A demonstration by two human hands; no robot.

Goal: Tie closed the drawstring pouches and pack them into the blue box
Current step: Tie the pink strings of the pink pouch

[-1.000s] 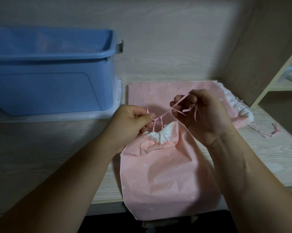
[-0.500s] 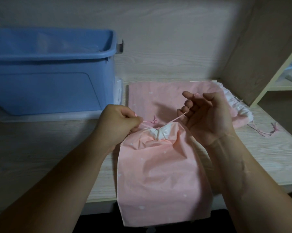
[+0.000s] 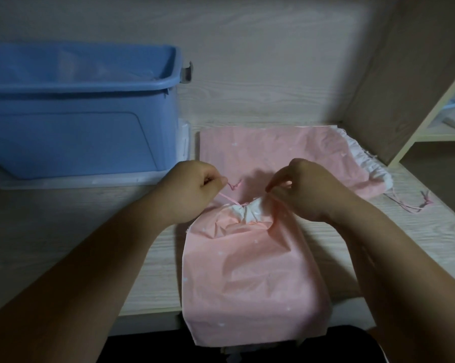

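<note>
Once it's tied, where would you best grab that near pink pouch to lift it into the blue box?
By the gathered neck, from above. The cord cinches it into a narrow, graspable bunch, whereas the body of the near pouch lies wide, flat and limp, overhanging the table edge.

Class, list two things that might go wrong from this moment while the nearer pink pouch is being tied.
The near pouch overhangs the desk at its front edge; pulling may drag it off. The left hand pinches a thin drawstring while the right hand grips the gathered mouth; the string may slip loose.
</note>
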